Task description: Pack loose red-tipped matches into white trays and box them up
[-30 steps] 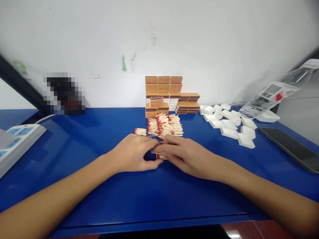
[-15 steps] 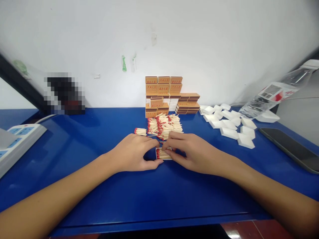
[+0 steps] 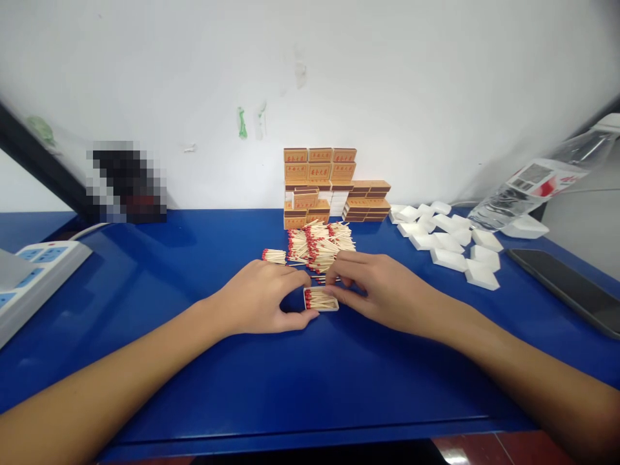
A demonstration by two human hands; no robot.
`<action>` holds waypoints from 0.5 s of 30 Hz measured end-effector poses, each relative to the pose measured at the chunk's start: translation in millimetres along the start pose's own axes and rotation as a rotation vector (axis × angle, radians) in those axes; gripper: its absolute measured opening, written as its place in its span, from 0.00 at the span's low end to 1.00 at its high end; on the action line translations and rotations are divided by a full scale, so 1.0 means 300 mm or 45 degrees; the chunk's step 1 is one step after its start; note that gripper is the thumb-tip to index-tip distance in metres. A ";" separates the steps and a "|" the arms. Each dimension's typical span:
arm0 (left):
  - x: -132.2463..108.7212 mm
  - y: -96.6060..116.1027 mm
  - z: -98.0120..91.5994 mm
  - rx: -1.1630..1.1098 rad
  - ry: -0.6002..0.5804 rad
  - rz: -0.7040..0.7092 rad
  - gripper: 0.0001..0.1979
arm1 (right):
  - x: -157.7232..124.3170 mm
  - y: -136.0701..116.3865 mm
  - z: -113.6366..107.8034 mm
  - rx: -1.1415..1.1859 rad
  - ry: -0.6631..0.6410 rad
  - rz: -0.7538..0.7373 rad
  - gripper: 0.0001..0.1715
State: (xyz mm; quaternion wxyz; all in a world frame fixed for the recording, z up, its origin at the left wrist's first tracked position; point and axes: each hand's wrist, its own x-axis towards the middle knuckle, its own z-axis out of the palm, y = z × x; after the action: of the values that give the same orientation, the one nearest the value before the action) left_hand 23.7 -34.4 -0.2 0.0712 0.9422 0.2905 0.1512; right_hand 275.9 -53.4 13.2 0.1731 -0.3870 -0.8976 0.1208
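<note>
A small white tray filled with red-tipped matches (image 3: 320, 299) lies on the blue table (image 3: 290, 381) between my hands. My left hand (image 3: 261, 297) curls around the tray's left end, thumb and forefinger against it. My right hand (image 3: 382, 290) rests at the tray's right end with its fingers bent and pinched together by the edge of a loose pile of matches (image 3: 320, 245). I cannot make out what those fingers hold. A small separate bundle of matches (image 3: 274, 256) lies left of the pile.
Stacked orange matchbox sleeves (image 3: 334, 187) stand against the white wall. Several empty white trays (image 3: 450, 242) lie at the right, beside a tipped plastic bottle (image 3: 533, 187) and a dark phone (image 3: 566, 287). A power strip (image 3: 29, 278) sits at the left edge.
My right hand has drawn back to the right off the tray, uncovering the matches in it. The left hand has stayed in place.
</note>
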 end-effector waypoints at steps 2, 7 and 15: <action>0.001 0.001 -0.002 -0.007 -0.014 -0.014 0.16 | 0.002 0.011 0.000 -0.068 0.031 0.058 0.05; 0.003 0.002 -0.005 -0.011 -0.006 -0.021 0.14 | 0.012 0.036 0.005 -0.122 -0.111 0.169 0.04; 0.000 -0.006 -0.001 -0.011 0.002 -0.003 0.15 | 0.017 0.039 -0.006 -0.138 -0.255 0.285 0.07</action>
State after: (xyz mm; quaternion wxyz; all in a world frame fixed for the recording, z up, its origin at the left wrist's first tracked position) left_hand 22.7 -33.0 -0.3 0.0753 0.9414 0.2910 0.1529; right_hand 280.8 -41.7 11.9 0.0470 -0.4795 -0.8668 0.1289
